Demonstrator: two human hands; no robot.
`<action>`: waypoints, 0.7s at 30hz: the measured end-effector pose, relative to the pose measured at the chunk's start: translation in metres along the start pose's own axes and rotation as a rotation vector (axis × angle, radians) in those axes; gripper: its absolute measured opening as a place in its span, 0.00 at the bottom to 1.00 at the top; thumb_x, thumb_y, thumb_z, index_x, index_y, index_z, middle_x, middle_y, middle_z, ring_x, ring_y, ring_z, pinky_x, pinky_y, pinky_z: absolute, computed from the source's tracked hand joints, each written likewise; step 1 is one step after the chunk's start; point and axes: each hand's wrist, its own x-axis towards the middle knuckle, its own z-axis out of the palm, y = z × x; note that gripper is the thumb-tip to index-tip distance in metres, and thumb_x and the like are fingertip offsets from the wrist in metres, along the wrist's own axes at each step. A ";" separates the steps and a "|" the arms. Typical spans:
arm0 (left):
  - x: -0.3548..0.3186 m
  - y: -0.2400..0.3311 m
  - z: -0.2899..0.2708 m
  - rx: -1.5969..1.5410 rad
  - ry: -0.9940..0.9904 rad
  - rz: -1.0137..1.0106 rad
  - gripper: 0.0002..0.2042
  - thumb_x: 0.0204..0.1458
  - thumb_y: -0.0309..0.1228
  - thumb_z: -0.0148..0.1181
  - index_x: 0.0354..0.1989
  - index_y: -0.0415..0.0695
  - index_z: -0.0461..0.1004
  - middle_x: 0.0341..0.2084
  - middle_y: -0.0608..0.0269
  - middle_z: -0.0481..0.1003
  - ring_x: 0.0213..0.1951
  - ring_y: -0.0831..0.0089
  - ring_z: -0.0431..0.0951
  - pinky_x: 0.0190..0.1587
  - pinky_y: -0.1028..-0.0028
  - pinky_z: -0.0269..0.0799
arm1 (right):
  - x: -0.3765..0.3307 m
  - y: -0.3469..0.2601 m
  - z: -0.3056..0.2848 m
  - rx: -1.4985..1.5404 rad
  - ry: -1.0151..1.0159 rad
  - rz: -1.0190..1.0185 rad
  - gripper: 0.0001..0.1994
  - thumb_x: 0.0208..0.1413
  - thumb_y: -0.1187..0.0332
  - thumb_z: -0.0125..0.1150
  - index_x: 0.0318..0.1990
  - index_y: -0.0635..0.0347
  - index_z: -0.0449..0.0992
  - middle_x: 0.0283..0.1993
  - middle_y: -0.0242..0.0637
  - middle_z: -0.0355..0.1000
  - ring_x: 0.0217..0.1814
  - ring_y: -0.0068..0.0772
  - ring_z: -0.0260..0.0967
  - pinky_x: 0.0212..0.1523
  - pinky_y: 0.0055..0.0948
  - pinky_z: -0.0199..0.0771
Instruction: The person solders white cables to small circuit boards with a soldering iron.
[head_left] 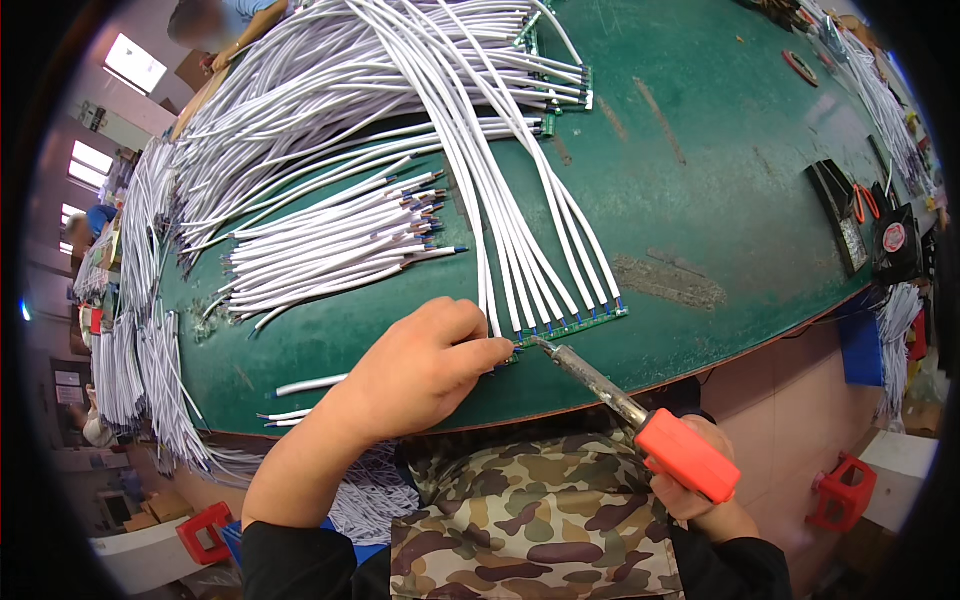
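My left hand (425,365) is closed in a pinch at the left end of a narrow green circuit board (590,320). A white cable (312,384) runs behind that forearm, and a small blue wire end shows at the fingertips. My right hand (690,480) grips a soldering iron (600,385) by its red handle. The iron's tip touches or nearly touches the board beside my left fingertips. A row of white cables (510,220) with blue wire ends reaches from the board toward the far side.
A bundle of short white cables (335,245) lies left of the board on the green table (740,200). Beyond is a large heap of long white cables (300,120). At right are a black angled holder (838,215) and orange-handled pliers (866,203). Another person (235,25) sits at far left.
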 end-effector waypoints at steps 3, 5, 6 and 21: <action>-0.001 -0.002 -0.001 -0.011 -0.010 0.028 0.17 0.46 0.19 0.67 0.46 0.44 0.80 0.34 0.58 0.75 0.36 0.57 0.76 0.39 0.61 0.73 | -0.006 0.004 0.002 0.040 0.025 0.009 0.04 0.46 0.70 0.63 0.32 0.53 0.79 0.32 0.38 0.76 0.27 0.45 0.72 0.28 0.38 0.70; -0.003 0.002 -0.005 0.021 -0.013 0.029 0.17 0.47 0.19 0.67 0.47 0.44 0.81 0.34 0.58 0.75 0.37 0.57 0.77 0.40 0.61 0.73 | -0.011 0.005 0.001 0.036 0.024 0.020 0.04 0.46 0.70 0.62 0.32 0.54 0.79 0.31 0.37 0.76 0.28 0.44 0.72 0.28 0.39 0.70; -0.004 0.004 -0.006 0.017 -0.019 0.024 0.16 0.47 0.19 0.67 0.47 0.44 0.81 0.35 0.58 0.76 0.37 0.57 0.77 0.40 0.61 0.74 | -0.013 0.006 0.000 0.020 0.024 0.039 0.04 0.46 0.70 0.62 0.31 0.54 0.79 0.30 0.36 0.76 0.28 0.44 0.73 0.28 0.39 0.70; -0.026 -0.049 -0.042 0.668 0.071 -0.211 0.09 0.51 0.22 0.65 0.41 0.41 0.77 0.37 0.56 0.78 0.39 0.55 0.79 0.41 0.60 0.76 | -0.020 0.006 -0.001 -0.059 0.071 0.068 0.08 0.49 0.63 0.64 0.30 0.57 0.79 0.30 0.36 0.79 0.31 0.43 0.75 0.31 0.39 0.73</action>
